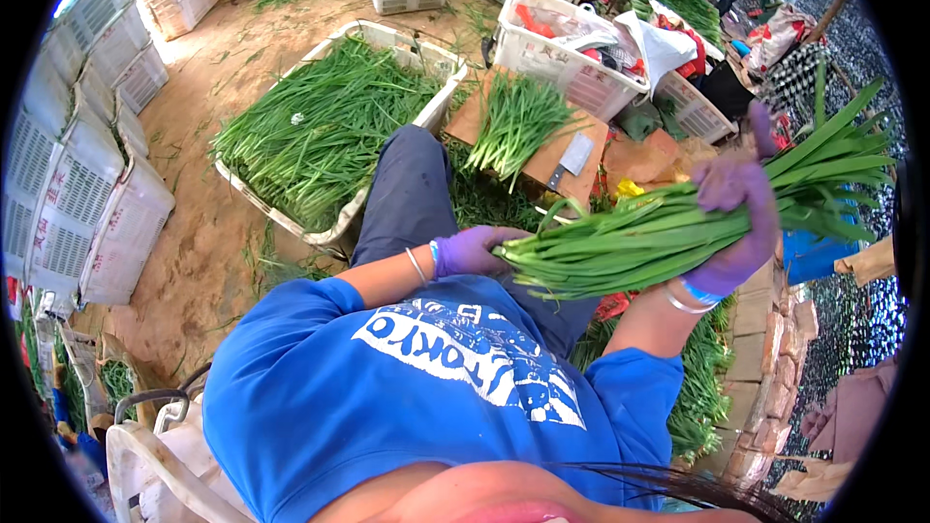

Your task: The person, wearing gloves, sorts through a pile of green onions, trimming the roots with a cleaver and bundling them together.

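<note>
We cannot make out the fingertips of our left hand, which sit behind the cut ends of the bundle of green chives, and the leaf tips run out of clear view at the right rim. Our right hand, in a purple glove, is clamped around the middle of the bundle, held above our lap. Our left hand, fingers curled, touches the bundle's cut ends; a cleaver lies on the wooden surface beyond.

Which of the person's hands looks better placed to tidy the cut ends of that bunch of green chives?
Probably the left hand. It sits at the pale cut ends of the chive bunch, fingers free to even them, while the right hand is wrapped around the bunch's middle, carrying its weight.
</note>
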`<action>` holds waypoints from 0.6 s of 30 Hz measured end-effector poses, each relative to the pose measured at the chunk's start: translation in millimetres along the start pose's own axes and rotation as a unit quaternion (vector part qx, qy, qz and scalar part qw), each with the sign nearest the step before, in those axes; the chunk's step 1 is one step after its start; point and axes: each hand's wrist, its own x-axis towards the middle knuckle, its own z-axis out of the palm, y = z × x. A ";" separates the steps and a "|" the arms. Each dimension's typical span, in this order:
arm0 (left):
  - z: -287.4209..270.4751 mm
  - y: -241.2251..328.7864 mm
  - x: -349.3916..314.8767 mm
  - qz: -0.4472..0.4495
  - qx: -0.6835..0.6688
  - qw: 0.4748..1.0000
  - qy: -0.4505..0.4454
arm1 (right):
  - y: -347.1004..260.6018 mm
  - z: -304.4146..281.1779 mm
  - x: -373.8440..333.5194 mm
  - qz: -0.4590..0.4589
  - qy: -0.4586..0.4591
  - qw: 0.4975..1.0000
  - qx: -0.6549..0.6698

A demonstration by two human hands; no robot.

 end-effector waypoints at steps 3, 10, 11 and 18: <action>-5.9 42.6 -8.1 -0.130 -0.143 0.980 -0.041 | -21.4 -24.4 17.6 0.027 0.013 0.999 0.036; -8.3 97.6 -23.9 -0.010 -0.326 0.944 0.044 | -49.4 -98.4 49.6 0.072 0.025 0.982 0.173; -10.4 86.8 -24.3 0.046 -0.337 0.939 0.051 | -58.8 -113.2 53.4 0.068 0.032 0.979 0.190; -32.0 30.8 -35.5 -0.004 -0.319 0.946 0.061 | -97.1 -133.1 79.9 0.043 -0.029 0.998 0.036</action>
